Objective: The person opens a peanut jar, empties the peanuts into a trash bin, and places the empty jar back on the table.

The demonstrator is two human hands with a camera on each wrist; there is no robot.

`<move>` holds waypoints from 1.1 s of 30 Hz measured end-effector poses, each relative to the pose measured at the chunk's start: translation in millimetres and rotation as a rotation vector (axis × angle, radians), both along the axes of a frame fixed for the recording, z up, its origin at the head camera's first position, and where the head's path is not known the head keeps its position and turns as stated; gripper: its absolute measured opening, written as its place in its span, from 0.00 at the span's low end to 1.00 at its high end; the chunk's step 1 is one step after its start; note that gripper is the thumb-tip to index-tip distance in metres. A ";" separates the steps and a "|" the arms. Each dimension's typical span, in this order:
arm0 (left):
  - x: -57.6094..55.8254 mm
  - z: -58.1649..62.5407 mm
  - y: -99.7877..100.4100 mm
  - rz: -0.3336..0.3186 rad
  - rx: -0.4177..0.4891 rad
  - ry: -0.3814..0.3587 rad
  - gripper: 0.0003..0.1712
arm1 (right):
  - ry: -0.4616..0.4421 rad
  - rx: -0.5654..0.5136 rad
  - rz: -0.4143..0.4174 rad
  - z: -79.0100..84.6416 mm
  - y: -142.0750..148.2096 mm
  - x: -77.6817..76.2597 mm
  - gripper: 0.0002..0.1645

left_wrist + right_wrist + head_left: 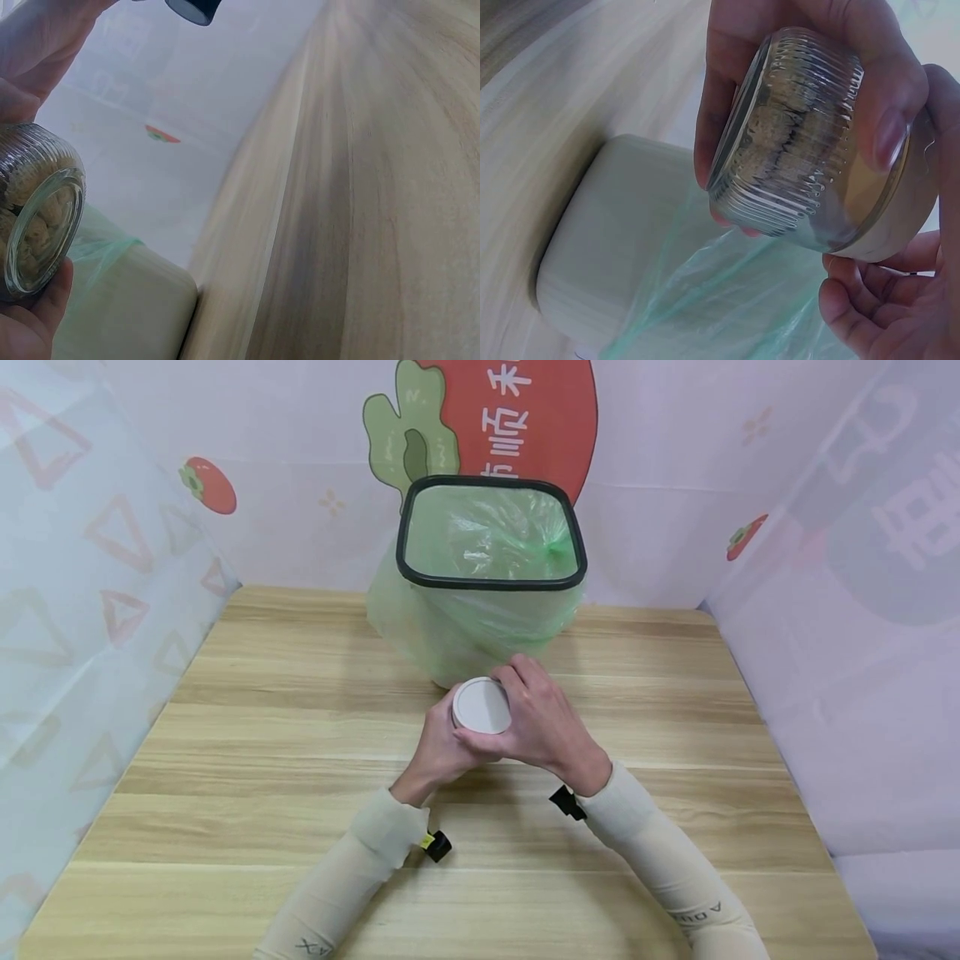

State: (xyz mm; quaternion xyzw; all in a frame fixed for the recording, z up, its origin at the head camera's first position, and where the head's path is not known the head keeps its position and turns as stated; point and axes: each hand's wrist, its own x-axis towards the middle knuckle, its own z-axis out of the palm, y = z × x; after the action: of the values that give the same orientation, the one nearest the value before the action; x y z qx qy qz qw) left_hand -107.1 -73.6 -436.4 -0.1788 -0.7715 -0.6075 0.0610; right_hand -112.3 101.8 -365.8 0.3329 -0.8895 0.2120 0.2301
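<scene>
Gripped the ribbed glass jar [791, 150] in the left hand [438, 747], with thumb and fingers wrapped round its side. Held the pale lid [480, 706] in the right hand [540, 714], with fingers curled about its rim. Carried both, roughly upright, above the table [247, 760], just in front of the bin [491, 584].

Looked, as a judgement, like the step of working at the lid; could not tell whether to loosen or tighten it. Seemed to call next for a firm left grip on the glass, an even turn or pull from the right, and little tilting.

In the head view, showed only the lid's round top, with the glass lost behind the hands, but took in the bin's dark rim and the green bag [480, 618] over it. In the right wrist view, revealed instead the jar's ribbed side, the brownish lumps [769, 131] inside and the lid's edge at the mouth. In the left wrist view, exposed the clear round base, off the table and hidden from overhead.
</scene>
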 end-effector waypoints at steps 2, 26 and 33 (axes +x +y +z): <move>-0.1 0.7 -0.1 -0.001 -0.005 0.005 0.49 | -0.002 -0.002 0.003 0.9 0.2 -0.3 0.43; 0.0 3.7 -1.1 -0.013 -0.016 0.004 0.48 | 0.006 -0.007 0.037 3.0 1.4 -2.0 0.43; -0.1 3.1 -2.8 -0.024 -0.009 0.018 0.49 | 0.021 -0.015 0.060 3.7 1.2 -2.7 0.43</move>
State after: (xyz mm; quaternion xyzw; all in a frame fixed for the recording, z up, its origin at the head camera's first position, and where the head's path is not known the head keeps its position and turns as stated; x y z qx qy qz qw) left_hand -107.1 -76.4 -433.3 -0.1938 -0.7713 -0.6033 0.0597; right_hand -115.0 103.0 -362.1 0.3599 -0.8751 0.2220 0.2353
